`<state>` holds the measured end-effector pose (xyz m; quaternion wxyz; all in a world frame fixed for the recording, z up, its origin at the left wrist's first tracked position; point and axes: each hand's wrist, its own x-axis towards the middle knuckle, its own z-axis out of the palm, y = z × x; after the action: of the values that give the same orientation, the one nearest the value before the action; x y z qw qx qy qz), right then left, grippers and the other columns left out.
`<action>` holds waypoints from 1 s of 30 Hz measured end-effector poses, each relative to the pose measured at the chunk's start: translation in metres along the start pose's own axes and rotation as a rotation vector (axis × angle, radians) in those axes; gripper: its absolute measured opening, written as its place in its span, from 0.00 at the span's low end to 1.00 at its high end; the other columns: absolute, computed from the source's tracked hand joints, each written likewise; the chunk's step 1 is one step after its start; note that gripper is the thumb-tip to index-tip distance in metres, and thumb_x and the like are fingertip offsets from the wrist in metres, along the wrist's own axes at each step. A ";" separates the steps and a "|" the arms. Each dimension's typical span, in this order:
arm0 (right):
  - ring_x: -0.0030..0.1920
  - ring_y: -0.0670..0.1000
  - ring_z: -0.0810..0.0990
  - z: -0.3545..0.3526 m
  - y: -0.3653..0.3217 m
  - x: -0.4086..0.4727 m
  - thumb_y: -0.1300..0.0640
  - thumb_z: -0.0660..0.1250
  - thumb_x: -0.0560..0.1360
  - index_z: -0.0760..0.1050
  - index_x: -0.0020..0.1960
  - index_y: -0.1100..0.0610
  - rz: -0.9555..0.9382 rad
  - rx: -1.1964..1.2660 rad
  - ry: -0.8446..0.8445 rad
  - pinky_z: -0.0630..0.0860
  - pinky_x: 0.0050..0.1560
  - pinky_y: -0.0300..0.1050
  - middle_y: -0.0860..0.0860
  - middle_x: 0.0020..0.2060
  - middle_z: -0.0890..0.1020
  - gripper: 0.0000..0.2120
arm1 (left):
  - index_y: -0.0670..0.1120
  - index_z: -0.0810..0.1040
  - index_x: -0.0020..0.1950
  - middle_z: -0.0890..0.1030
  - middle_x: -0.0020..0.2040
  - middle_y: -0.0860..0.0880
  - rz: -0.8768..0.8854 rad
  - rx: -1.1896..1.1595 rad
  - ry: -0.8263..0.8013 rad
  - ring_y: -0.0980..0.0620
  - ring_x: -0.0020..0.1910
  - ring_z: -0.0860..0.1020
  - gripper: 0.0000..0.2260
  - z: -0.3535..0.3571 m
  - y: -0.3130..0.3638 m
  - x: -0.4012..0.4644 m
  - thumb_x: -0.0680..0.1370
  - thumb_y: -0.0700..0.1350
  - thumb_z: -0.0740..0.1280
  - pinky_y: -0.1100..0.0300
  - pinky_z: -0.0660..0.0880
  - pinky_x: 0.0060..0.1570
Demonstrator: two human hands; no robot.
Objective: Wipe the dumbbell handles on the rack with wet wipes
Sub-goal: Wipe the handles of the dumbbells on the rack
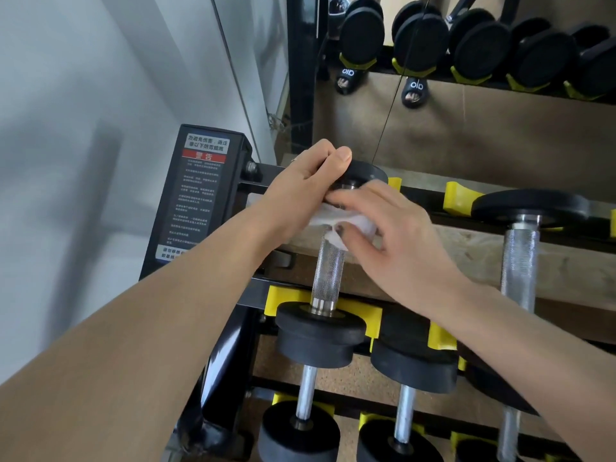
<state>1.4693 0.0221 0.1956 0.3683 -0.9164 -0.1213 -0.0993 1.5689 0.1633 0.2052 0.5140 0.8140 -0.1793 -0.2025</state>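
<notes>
The wipe [336, 225] is white. The handle [328, 271] it wraps is silver with a fine crosshatched knurl, and the handle at right [520, 261] shows the same pattern. The weight heads [320, 331] are matte black. The cradles [460, 198] are bright yellow on a black rack [253, 186]. The label [200, 191] at left is black with white text and a red band. The wall [83, 95] is pale grey-white.

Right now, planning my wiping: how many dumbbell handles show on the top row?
2: the left handle, with right hand pinching the wipe, left hand gripping its weight; another handle beside it. More may be hidden.
</notes>
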 end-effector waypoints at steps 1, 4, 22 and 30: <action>0.48 0.44 0.77 0.002 0.002 0.003 0.61 0.68 0.77 0.80 0.59 0.53 -0.021 -0.047 -0.037 0.75 0.51 0.38 0.49 0.50 0.76 0.12 | 0.44 0.68 0.46 0.69 0.41 0.51 -0.002 0.016 0.001 0.60 0.38 0.68 0.18 0.000 0.000 0.000 0.85 0.57 0.56 0.62 0.67 0.44; 0.43 0.50 0.79 0.011 0.006 0.000 0.56 0.65 0.80 0.81 0.57 0.54 -0.072 -0.173 -0.169 0.79 0.41 0.47 0.50 0.49 0.76 0.09 | 0.42 0.68 0.50 0.70 0.42 0.51 0.000 0.070 -0.006 0.61 0.38 0.69 0.19 0.000 -0.001 0.000 0.85 0.58 0.54 0.62 0.68 0.45; 0.42 0.36 0.78 0.015 0.008 0.005 0.58 0.69 0.77 0.82 0.53 0.53 0.065 -0.035 -0.072 0.73 0.44 0.30 0.45 0.46 0.84 0.06 | 0.46 0.67 0.46 0.68 0.42 0.50 -0.023 0.029 -0.011 0.60 0.39 0.68 0.16 0.000 -0.001 0.000 0.86 0.57 0.55 0.59 0.67 0.48; 0.29 0.39 0.75 0.005 -0.017 -0.019 0.52 0.67 0.79 0.85 0.51 0.51 0.250 0.165 -0.492 0.68 0.32 0.32 0.43 0.31 0.80 0.08 | 0.47 0.65 0.45 0.66 0.38 0.54 -0.027 0.063 0.001 0.63 0.35 0.67 0.16 -0.001 0.003 -0.003 0.86 0.57 0.54 0.62 0.66 0.43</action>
<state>1.4470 0.0343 0.1979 0.4108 -0.8876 -0.1008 0.1822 1.5665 0.1638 0.2088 0.4857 0.8322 -0.1740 -0.2033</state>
